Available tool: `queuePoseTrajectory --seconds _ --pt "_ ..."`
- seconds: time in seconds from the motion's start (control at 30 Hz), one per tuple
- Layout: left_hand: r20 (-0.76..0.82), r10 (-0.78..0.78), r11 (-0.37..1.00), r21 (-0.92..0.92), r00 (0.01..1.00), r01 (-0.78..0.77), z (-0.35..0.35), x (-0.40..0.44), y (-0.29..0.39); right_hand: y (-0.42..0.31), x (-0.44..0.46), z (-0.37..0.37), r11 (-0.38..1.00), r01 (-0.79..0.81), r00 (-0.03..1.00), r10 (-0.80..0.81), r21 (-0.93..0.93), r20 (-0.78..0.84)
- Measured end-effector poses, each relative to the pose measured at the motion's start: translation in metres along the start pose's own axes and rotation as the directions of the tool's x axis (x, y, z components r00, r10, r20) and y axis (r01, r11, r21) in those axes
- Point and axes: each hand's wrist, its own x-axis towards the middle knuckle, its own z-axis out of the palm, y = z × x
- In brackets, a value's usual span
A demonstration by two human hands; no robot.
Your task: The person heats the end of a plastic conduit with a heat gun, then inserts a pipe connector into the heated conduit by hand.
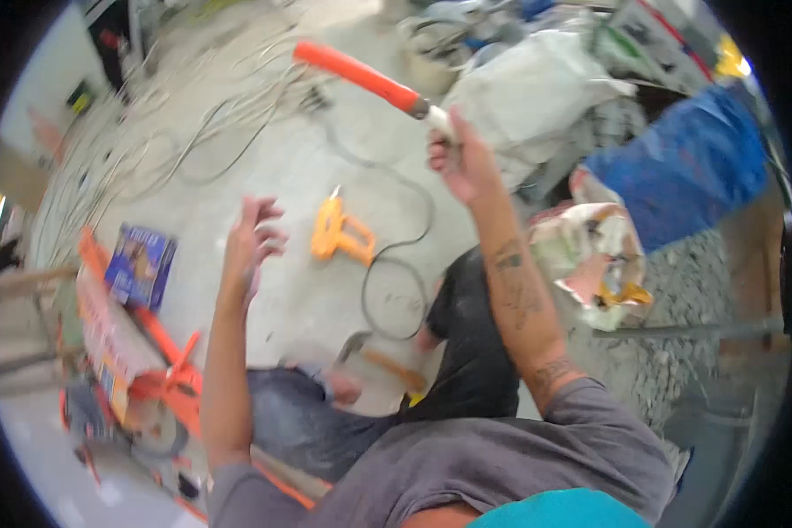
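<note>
My right hand [465,165] is closed around the white end of a long orange tube [361,77] with a dark collar, raised and slanting up to the left. The tube's exact kind is unclear. On the left, my left hand [255,233] is held up with its fingers apart and nothing in them. Between and below the hands, a yellow-orange heat gun [341,232] lies on the floor, its black cable [367,299] looping to the right. A hammer [383,363] with a wooden handle lies close to my legs.
Pale cables [180,158] run over the dusty floor at upper left. A blue box [141,266] and orange tools [180,378] lie at left. White sacks [537,88], a crumpled bag [590,255], a blue bag [682,172] and rubble [669,370] crowd the right side.
</note>
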Motion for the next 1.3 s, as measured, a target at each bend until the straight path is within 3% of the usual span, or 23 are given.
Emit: queuePoseTrajectory --seconds 0.1,0.2,0.3,0.4,0.43,0.5,0.6,0.67,0.8,1.07,1.1,1.2,1.3 --pt "-0.06 0.043 0.991 0.128 0.997 -0.035 0.012 0.015 -0.009 -0.02 -0.016 -0.006 0.963 0.033 0.967 -0.098 0.266 0.236" --pt "0.009 0.108 0.967 0.233 0.994 -0.107 0.033 0.019 -0.012 -0.054 -0.056 -0.001 0.929 0.182 0.953 -0.248 0.322 0.177" --pt "0.145 0.212 0.932 0.266 0.966 -0.245 0.071 0.027 -0.007 -0.123 -0.126 -0.014 0.878 0.457 0.867 -0.476 0.142 0.149" --pt "0.271 0.43 0.776 0.376 0.861 -0.506 0.094 0.017 -0.001 -0.171 -0.199 -0.01 0.755 0.65 0.758 -0.639 -0.081 0.133" --pt "0.311 0.48 0.717 0.399 0.82 -0.571 0.104 0.013 0.002 -0.187 -0.226 -0.003 0.665 0.715 0.688 -0.724 -0.216 0.046" --pt "0.462 0.597 0.42 0.517 0.656 -0.746 0.112 0.029 -0.015 -0.223 -0.277 0.004 0.491 0.767 0.533 -0.846 -0.413 -0.017" --pt "0.486 0.584 0.466 0.454 0.65 -0.759 0.129 0.021 -0.02 -0.258 -0.346 0.021 0.272 0.753 0.364 -0.931 -0.6 0.035" --pt "0.55 0.561 0.387 0.485 0.618 -0.784 0.134 0.023 -0.025 -0.274 -0.381 0.032 0.198 0.751 0.308 -0.949 -0.63 0.07" --pt "0.569 0.558 0.391 0.461 0.604 -0.797 0.151 0.014 -0.014 -0.288 -0.431 0.06 0.073 0.726 0.172 -0.982 -0.684 0.078" --pt "0.598 0.611 0.299 0.432 0.519 -0.851 0.147 0.034 -0.027 -0.319 -0.485 0.118 0.014 0.886 0.131 -0.967 -0.464 0.219" --pt "0.553 0.562 0.38 0.488 0.616 -0.786 0.147 0.027 -0.023 -0.322 -0.489 0.124 0.005 0.893 0.131 -0.959 -0.45 0.251" --pt "0.565 0.619 0.295 0.477 0.546 -0.828 0.142 0.035 -0.03 -0.323 -0.489 0.139 0.007 0.89 0.141 -0.955 -0.456 0.261" --pt "0.568 0.57 0.309 0.522 0.594 -0.795 0.138 0.023 -0.026 -0.326 -0.487 0.145 -0.023 0.852 0.149 -0.947 -0.522 0.285"
